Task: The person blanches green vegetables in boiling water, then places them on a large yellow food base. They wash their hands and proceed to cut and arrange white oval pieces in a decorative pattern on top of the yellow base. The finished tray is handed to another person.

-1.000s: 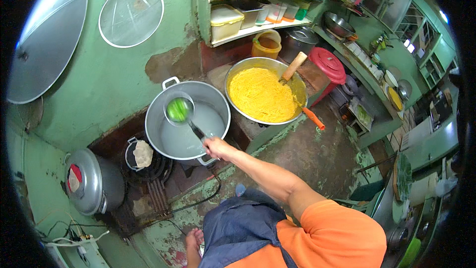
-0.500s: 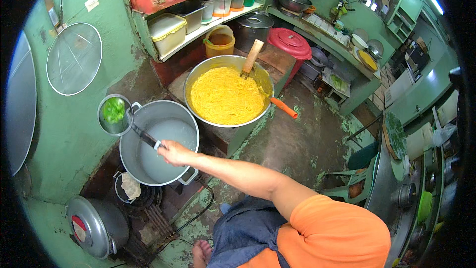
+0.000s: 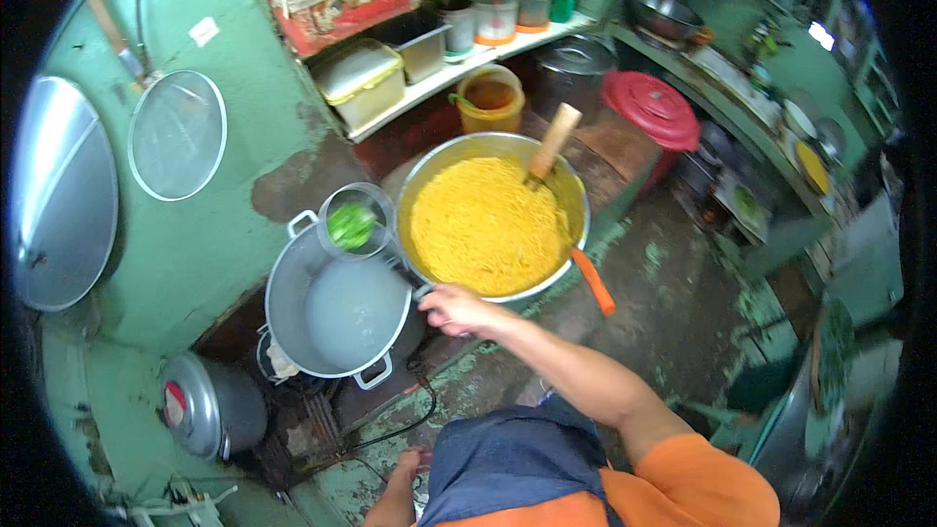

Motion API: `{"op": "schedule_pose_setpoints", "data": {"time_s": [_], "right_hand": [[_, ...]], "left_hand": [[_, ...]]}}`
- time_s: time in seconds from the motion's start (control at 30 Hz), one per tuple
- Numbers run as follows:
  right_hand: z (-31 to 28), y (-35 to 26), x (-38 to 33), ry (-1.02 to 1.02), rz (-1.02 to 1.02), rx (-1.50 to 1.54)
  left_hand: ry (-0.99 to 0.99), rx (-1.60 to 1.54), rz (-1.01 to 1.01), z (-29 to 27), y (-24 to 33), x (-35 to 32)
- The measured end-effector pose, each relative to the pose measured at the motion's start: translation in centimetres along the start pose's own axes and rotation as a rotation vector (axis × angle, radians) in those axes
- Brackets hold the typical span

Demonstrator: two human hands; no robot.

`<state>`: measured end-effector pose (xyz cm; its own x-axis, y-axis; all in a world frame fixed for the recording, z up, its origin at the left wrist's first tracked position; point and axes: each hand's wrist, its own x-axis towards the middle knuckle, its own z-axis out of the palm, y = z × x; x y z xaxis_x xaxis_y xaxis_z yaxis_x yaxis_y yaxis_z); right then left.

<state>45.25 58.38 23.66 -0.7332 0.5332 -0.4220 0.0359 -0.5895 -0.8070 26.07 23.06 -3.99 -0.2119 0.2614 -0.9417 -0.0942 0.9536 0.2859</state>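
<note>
My right hand (image 3: 452, 310) is closed around the handle of a round mesh strainer (image 3: 335, 212). Bright green chopped vegetables (image 3: 351, 225) lie in its bowl, which is held over the back rim of a large silver pot (image 3: 280, 307). Cloudy pale liquid (image 3: 353, 317) fills the lower part of that pot. To the right stands a wide metal basin (image 3: 584, 220) of yellow noodles (image 3: 478, 224). A wooden-handled tool (image 3: 556, 140) and an orange-handled utensil (image 3: 593, 283) rest in it. Low by my apron is my left hand (image 3: 414, 461), small and blurred, its fingers unclear.
A lidded pot (image 3: 217, 408) stands at the lower left. Behind the basin are a yellow bucket (image 3: 490, 115) of brown liquid and a red lidded bin (image 3: 649, 112). Shelves with tubs (image 3: 361, 88) run along the back wall. Another strainer (image 3: 178, 135) hangs at left.
My right hand has carried the strainer with the green vegetables rightward, from the pot's far left side toward the noodle basin. The view has shifted, and more of my left forearm shows.
</note>
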Motion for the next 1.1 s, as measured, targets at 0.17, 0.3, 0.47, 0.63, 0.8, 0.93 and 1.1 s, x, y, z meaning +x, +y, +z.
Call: {"op": "schedule_pose_setpoints", "data": {"time_s": [0.17, 0.3, 0.47, 0.63, 0.8, 0.93, 1.1], "right_hand": [[-12.4, -8.2, -9.7, 0.203, -0.117, -0.082], [-22.3, -12.1, -16.5, 0.317, -0.166, -0.1], [-33.8, -14.5, -23.1, 0.533, -0.217, -0.027], [-45.8, -16.1, -28.8, 0.739, -0.279, 0.059], [-58.2, -19.1, -34.6, 0.937, -0.319, 0.127], [-67.7, -21.7, -41.3, 1.098, -0.345, 0.191], [-77.6, -23.8, -50.6, 1.298, -0.425, 0.301]], "left_hand": [[0.025, 0.103, -0.004, 11.6, 7.9, -1.5], [-0.004, 0.15, 0.055, 20.6, 15.2, -0.8], [-0.198, 0.558, 0.242, 29.2, 22.5, 1.5], [-0.291, 0.536, 0.216, 37.9, 31.3, 4.0], [-0.351, 0.493, 0.173, 48.9, 40.8, 6.7], [-0.402, 0.476, 0.122, 56.9, 48.9, 7.9], [-0.401, 0.455, 0.078, 63.6, 56.5, 8.5]]}}
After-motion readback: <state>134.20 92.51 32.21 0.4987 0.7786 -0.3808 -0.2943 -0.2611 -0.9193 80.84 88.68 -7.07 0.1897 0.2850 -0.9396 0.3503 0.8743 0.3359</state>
